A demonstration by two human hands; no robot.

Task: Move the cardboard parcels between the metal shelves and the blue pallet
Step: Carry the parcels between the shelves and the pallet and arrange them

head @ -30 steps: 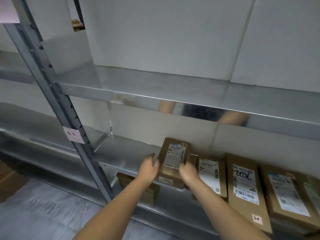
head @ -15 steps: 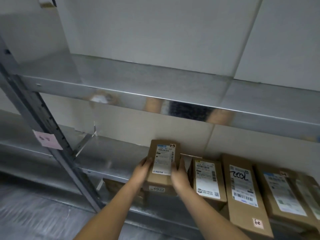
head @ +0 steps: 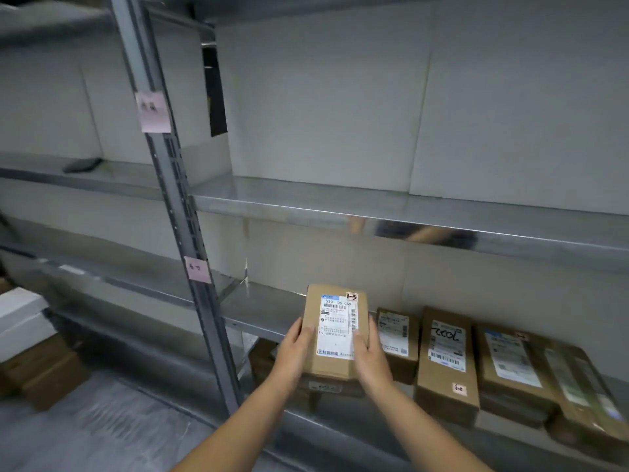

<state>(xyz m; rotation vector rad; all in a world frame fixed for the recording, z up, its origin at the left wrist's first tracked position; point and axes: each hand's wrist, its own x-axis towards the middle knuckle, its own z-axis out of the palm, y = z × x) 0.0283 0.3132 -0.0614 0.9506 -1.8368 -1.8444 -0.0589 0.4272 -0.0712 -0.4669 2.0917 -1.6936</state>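
Currently, the left hand (head: 295, 349) and the right hand (head: 370, 356) each grip one long side of a single cardboard parcel (head: 335, 330), label face up. Parcel position: 6 o'clock in view, at the front edge of the lower metal shelf (head: 265, 310). Shelved parcels (head: 445, 364) lie in a row toward 4 o'clock, the nearest just beside the right hand.

A parcel storeroom: metal shelves (head: 374, 206) fill the view, pink paper tags (head: 153, 110) stick to the upright post (head: 177, 206) at 10 o'clock, and labelled cardboard parcels (head: 446, 356) sit in a row at 4 o'clock.
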